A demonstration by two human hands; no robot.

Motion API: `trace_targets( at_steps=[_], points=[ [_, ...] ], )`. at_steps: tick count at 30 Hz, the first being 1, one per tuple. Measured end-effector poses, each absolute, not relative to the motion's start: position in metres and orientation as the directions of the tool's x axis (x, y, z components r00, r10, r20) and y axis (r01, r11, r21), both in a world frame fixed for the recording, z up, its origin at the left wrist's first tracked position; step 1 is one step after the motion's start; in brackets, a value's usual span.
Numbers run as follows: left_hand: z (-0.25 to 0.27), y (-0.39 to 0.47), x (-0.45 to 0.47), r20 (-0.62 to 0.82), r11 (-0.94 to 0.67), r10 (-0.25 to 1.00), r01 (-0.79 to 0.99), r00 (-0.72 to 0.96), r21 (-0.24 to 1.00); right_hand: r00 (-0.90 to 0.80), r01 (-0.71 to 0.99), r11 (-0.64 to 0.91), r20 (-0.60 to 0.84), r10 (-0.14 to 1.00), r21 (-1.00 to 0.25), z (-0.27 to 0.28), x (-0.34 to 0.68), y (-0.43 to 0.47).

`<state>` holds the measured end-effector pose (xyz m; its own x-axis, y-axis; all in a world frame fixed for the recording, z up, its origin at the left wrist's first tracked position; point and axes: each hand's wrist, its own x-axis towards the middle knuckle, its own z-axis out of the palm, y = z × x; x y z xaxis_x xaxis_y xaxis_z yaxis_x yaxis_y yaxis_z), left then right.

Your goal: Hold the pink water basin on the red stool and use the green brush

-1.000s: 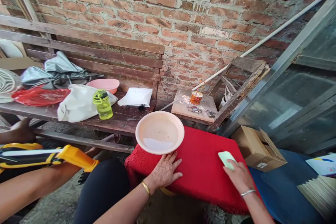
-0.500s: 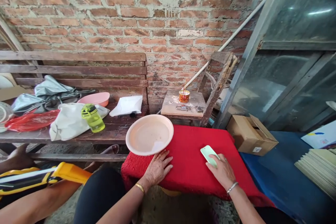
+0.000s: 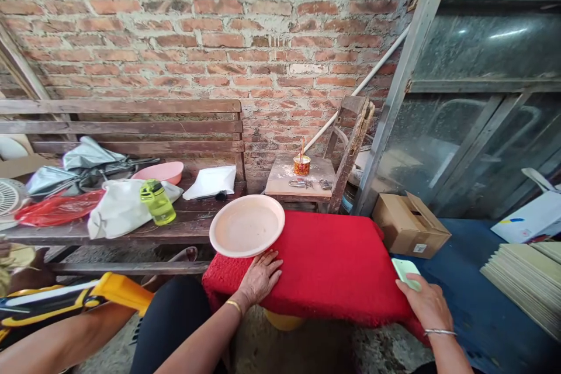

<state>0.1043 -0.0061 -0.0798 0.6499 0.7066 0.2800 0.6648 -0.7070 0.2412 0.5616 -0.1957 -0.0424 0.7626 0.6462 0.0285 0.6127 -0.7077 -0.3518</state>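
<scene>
In the head view, my left hand (image 3: pixel 259 278) lies flat on the red cloth (image 3: pixel 328 263) that covers a low table. Its fingers are spread, and their tips reach the near rim of a pale pink basin (image 3: pixel 248 227) at the table's left end. My right hand (image 3: pixel 427 302) is closed around a light green phone (image 3: pixel 405 272), above the cloth's right edge. The phone's lower part is hidden by the fingers.
A wooden bench (image 3: pixel 61 234) on the left bears a green water bottle (image 3: pixel 158 203) and bags. A chair (image 3: pixel 302 184) holds an incense cup (image 3: pixel 302 165) and padlocks. At right are a cardboard box (image 3: pixel 409 225) and stacked boards (image 3: pixel 526 280). Another person's leg (image 3: pixel 87 330) is at lower left.
My right hand has carried the phone rightward, from over the middle-right of the red cloth to its right edge. The left hand stays by the basin. The view has shifted slightly.
</scene>
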Motion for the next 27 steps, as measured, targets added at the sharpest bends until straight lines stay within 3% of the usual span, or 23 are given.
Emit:
trace_targets(
  at_steps=[6,10,12,16,21,23,27],
  points=[
    [-0.081,-0.005,0.105,0.288,-0.697,0.715,0.678,0.637,0.234,0.425,0.810,-0.290,0.170,0.889,-0.510,-0.039,0.486,-0.159],
    [-0.081,-0.005,0.105,0.283,-0.696,0.717,0.681,0.637,0.228,0.237,0.839,-0.127,0.145,0.961,-0.529,-0.036,0.448,-0.144],
    [-0.080,-0.005,0.104,0.275,-0.695,0.718,0.682,0.639,0.228,0.249,0.843,-0.169,0.092,0.964,-0.510,-0.033,0.452,-0.143],
    [-0.077,-0.006,0.105,0.267,-0.702,0.712,0.677,0.650,0.224,0.452,0.799,-0.406,-0.001,0.892,-0.443,-0.025,0.500,-0.159],
    [-0.073,-0.008,0.106,0.266,-0.707,0.706,0.674,0.656,0.216,0.808,0.544,-0.782,-0.061,0.586,-0.303,-0.020,0.560,-0.188],
    [-0.073,-0.009,0.107,0.267,-0.705,0.709,0.674,0.653,0.222,0.832,0.497,-0.793,-0.066,0.551,-0.353,-0.021,0.568,-0.187],
    [-0.072,-0.009,0.108,0.263,-0.695,0.718,0.680,0.644,0.233,0.753,0.533,-0.709,-0.123,0.647,-0.463,-0.029,0.568,-0.167]
  ],
)
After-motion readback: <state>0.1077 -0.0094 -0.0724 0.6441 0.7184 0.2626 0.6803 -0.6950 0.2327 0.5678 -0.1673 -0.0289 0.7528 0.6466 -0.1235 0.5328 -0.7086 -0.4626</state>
